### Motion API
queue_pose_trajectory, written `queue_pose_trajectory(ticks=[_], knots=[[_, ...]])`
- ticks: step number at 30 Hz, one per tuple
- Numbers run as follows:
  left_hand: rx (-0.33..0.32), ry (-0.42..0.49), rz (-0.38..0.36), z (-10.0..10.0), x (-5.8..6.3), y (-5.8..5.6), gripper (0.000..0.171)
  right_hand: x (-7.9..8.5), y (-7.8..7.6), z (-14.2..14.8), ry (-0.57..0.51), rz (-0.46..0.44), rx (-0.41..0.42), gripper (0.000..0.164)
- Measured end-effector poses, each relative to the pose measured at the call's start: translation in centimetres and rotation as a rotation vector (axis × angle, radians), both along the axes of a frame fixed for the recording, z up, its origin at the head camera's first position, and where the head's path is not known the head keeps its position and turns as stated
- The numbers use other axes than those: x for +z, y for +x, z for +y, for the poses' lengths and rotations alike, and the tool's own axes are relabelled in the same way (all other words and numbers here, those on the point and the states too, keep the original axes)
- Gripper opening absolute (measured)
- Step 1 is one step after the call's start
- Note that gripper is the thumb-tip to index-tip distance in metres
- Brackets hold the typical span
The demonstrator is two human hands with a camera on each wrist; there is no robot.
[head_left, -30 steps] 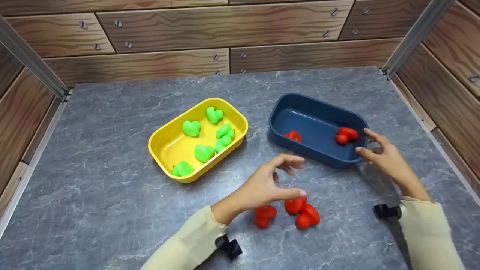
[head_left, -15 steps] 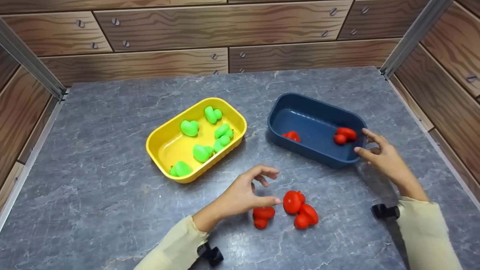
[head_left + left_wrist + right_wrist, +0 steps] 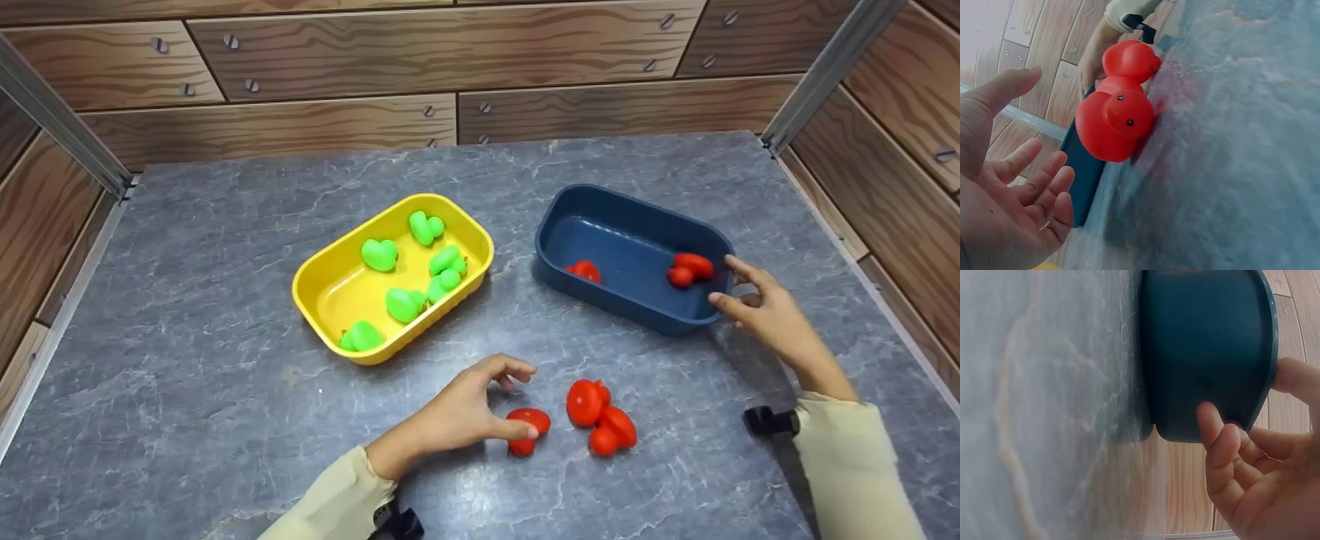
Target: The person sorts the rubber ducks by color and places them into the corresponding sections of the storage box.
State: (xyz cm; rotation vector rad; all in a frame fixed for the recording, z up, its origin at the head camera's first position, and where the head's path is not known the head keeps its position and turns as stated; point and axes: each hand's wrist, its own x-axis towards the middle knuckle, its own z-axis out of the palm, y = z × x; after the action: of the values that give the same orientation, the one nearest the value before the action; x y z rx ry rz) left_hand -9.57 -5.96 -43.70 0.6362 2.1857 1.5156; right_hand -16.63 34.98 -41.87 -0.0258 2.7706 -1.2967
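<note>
My left hand (image 3: 457, 412) hovers low over the table with fingers spread, holding nothing. Its thumb overlaps a small red rubber duck (image 3: 534, 415) in the head view. To the right of that duck, two more red ducks, one (image 3: 585, 403) and another (image 3: 615, 430), lie against each other. A red duck's eyes and beak (image 3: 1123, 115) show beyond the palm in the left wrist view. My right hand (image 3: 776, 319) grips the near right end of a dark blue bin (image 3: 626, 300), thumb and forefinger at the rim, other fingers (image 3: 1221, 450) along the outside wall.
Two red ducks, one (image 3: 691, 270) and another (image 3: 585, 271), lie inside the blue bin. Left of it stands a yellow bin (image 3: 337, 285) with several green ducks (image 3: 380, 256). Wood-patterned walls (image 3: 450, 52) enclose the grey marbled table (image 3: 187, 315) at the back and sides.
My left hand has moved left and toward me, from above the red pair down to the left red duck. My right hand stays on the blue bin; the bins and ducks have not moved.
</note>
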Motion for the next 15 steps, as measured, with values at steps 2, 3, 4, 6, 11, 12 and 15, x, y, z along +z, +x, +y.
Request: queue_pose_trajectory(ticks=[2,3,4,6,11,12,15], knots=[[-0.009,-0.025,-0.007,-0.03,-0.21,0.11,0.063,-0.1,-0.05,0.06,-0.001,-0.001,0.002,0.071],[-0.017,-0.038,-0.013,-0.04,-0.28,0.16,0.064,-0.14,-0.06,0.08,-0.003,-0.001,0.003,0.071],[-0.023,-0.05,-0.016,-0.06,-0.34,0.2,0.064,-0.2,-0.1,0.12,-0.003,-0.001,0.002,0.071],[-0.039,-0.079,-0.016,-0.07,-0.39,0.21,0.064,-0.27,-0.16,0.18,-0.006,0.0,0.0,0.07],[-0.083,-0.169,0.009,-0.08,-0.39,0.14,0.064,-0.35,-0.21,0.21,-0.007,-0.002,-0.003,0.07],[-0.091,-0.188,0.024,-0.07,-0.43,0.14,0.064,-0.33,-0.2,0.21,-0.007,-0.001,-0.004,0.069],[-0.104,-0.247,0.077,0.02,-0.57,0.18,0.063,-0.29,-0.2,0.2,-0.006,0.005,-0.005,0.069]])
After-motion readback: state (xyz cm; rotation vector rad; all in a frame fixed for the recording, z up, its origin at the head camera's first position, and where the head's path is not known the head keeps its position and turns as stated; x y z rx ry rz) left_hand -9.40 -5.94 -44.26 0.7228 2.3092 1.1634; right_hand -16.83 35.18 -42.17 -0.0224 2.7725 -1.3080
